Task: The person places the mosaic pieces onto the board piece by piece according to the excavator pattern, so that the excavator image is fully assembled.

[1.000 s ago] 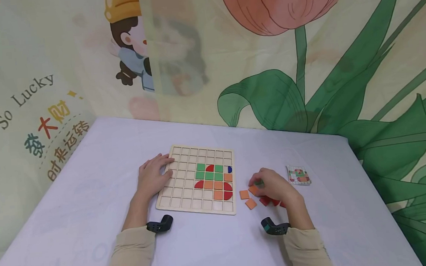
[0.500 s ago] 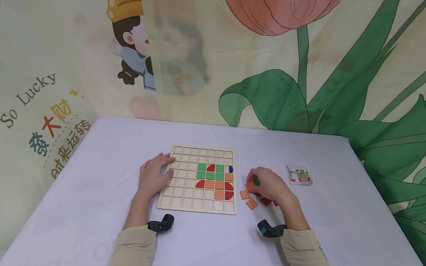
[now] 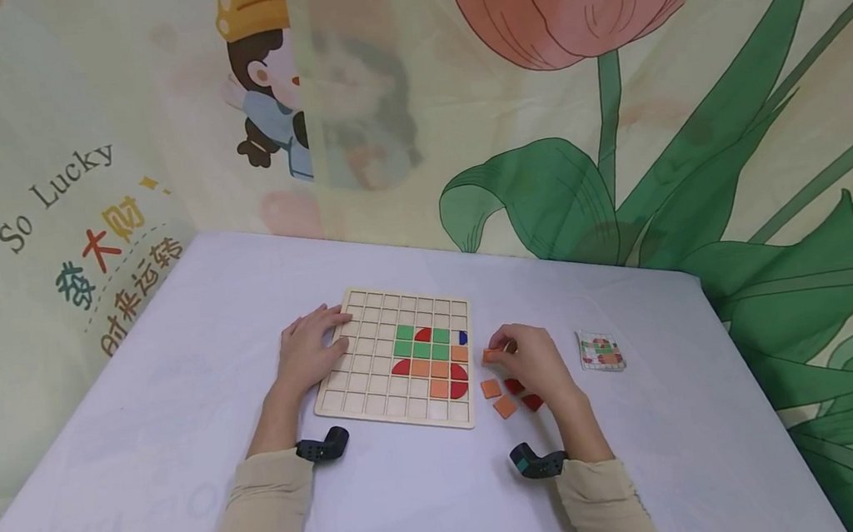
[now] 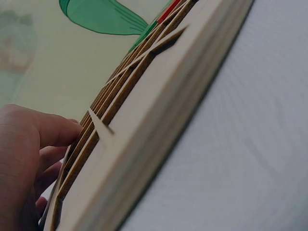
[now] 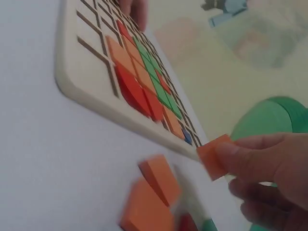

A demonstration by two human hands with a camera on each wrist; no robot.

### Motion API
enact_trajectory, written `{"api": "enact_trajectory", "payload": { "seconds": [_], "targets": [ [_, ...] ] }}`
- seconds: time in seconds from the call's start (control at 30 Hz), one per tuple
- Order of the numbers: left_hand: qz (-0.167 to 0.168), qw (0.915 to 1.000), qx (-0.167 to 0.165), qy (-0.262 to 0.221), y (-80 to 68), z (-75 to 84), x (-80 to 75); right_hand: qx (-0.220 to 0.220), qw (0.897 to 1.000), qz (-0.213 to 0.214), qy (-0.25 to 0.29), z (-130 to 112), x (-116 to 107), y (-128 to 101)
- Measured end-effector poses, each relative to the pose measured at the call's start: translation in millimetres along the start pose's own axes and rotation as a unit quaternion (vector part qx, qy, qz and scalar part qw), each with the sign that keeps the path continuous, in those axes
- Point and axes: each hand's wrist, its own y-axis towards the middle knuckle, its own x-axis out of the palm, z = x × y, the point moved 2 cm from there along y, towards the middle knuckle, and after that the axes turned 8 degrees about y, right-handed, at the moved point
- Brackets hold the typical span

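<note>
- The person's right hand (image 3: 535,362) had its grip pinched on an orange tile (image 5: 209,159) — the thumb lay across one face of it, and the tile's corners stuck out past the thumb.
- That tile was just beside the right edge of the gridded wooden board (image 3: 376,345), over the white counter (image 3: 430,499).
- The left hand (image 3: 309,350) had a relaxed grip, clenched on nothing; its thumb and fingers rested on the left side of the board, apart from one another.
- Set in the board's cells were five green squares (image 3: 421,350), four orange squares (image 3: 439,370), four curved red pieces (image 3: 423,335) and one blue piece (image 3: 463,338) near the right edge; most cells to the left showed bare wood.
- Near the right hand, two loose orange tiles (image 3: 504,408) lay flat on the counter, with loose red pieces (image 3: 532,403) next to them, partly under the hand and wrist.
- A bit of a green piece (image 5: 209,225) showed at the bottom of the right wrist view, too cut off to tell its shape.
- Farther right, well apart from the board, lay a small patterned card (image 3: 601,352).
- Behind the counter hung a printed backdrop (image 3: 476,128) with a large tulip (image 3: 586,3).
</note>
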Motion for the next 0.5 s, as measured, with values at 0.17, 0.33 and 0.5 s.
{"api": "enact_trajectory", "payload": {
  "seconds": [0.17, 0.33, 0.5],
  "targets": [
    [0.000, 1.0000, 0.001, 0.002, 0.4, 0.0, -0.4, -0.029, 0.998, 0.030, 0.038, -24.7, 21.0, -6.1],
    [0.002, 1.0000, 0.000, 0.001, 0.3, 0.1, -0.7, -0.076, 0.996, 0.028, 0.030, -46.2, 47.7, -14.6],
    [-0.001, 1.0000, -0.004, 0.002, 1.2, -0.5, 0.5, -0.086, 0.996, 0.020, 0.016, -52.5, 64.4, -19.9]
  ]
}}
